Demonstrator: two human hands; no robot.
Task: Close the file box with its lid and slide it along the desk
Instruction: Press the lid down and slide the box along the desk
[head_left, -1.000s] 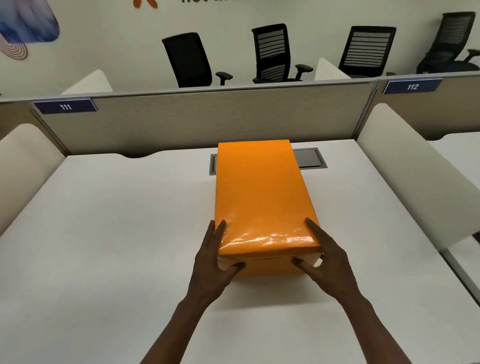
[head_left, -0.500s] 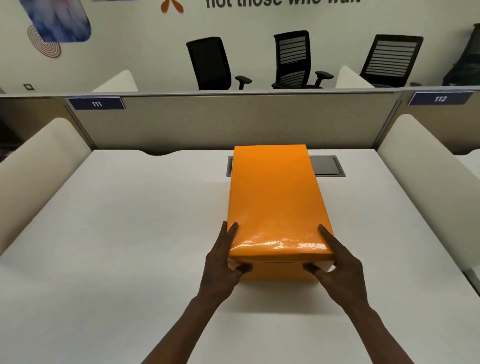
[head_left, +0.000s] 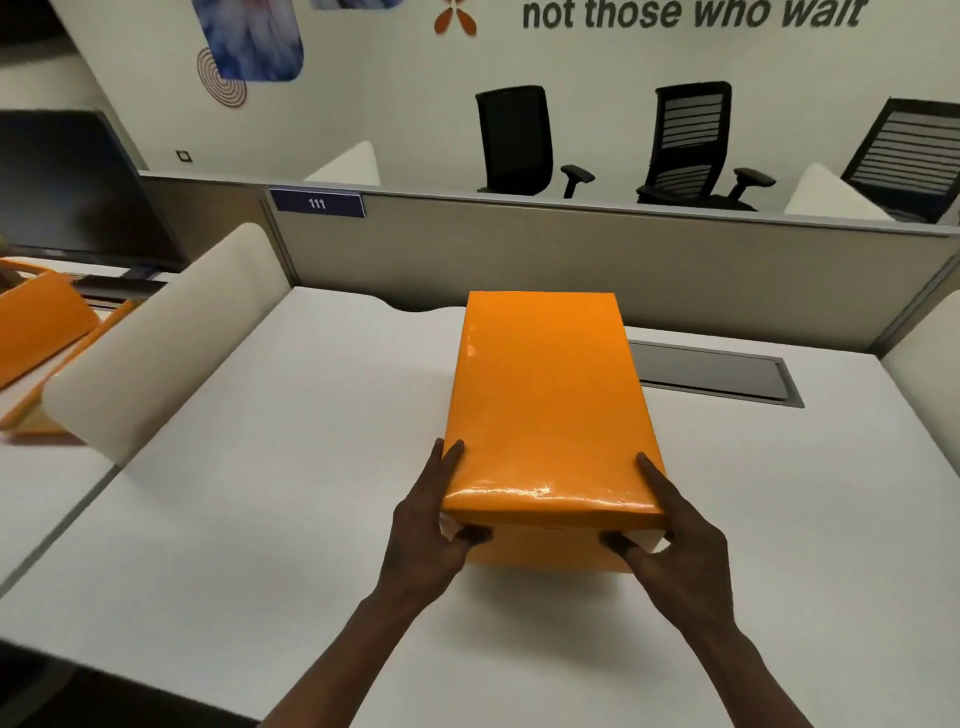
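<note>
An orange file box (head_left: 548, 405) lies lengthwise on the white desk (head_left: 260, 493), its glossy orange lid on top and covering it. My left hand (head_left: 431, 525) grips the near left corner, fingers along the side and thumb on the front face. My right hand (head_left: 675, 540) holds the near right corner the same way. The box's far end reaches close to the grey partition (head_left: 571, 249).
A grey cable hatch (head_left: 717, 371) is set in the desk right of the box. Cream side dividers (head_left: 171, 332) bound the desk on the left and right. More orange boxes (head_left: 36, 332) and a dark monitor (head_left: 78, 187) sit on the neighbouring desk at left. Office chairs stand behind the partition.
The view has swung left, and the box with both hands on it now sits left of the cable hatch instead of over it. The grip is unchanged.
</note>
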